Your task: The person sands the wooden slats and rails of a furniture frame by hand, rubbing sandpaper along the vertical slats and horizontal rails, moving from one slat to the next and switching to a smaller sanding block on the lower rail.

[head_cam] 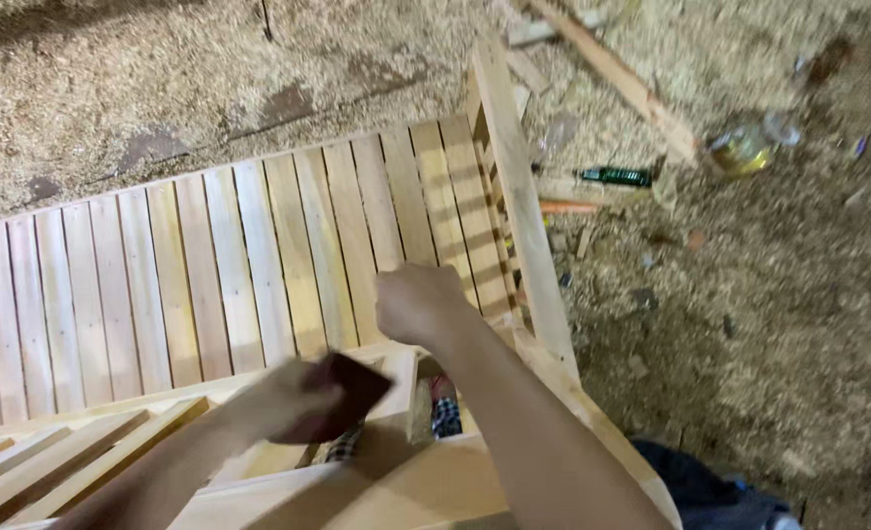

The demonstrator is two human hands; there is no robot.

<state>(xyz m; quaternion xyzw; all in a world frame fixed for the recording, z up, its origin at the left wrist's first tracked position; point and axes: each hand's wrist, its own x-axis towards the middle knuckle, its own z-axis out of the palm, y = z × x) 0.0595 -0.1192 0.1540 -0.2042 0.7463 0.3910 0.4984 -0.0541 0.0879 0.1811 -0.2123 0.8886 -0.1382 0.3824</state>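
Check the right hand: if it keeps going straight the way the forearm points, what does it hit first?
Most likely the slatted wooden panel. The right hand is a closed fist aimed up-frame over the slats, seemingly at or just above them. Depth is unclear, so it may already touch.

Both forearms are bare, with no sleeves, watch or bands showing. The left hand [293,397] and the right hand [418,302] wear no gloves or rings. At about five o'clock, dark blue trousers [706,486] show, and near six o'clock a strip of black-and-white checked cloth with red [443,412].
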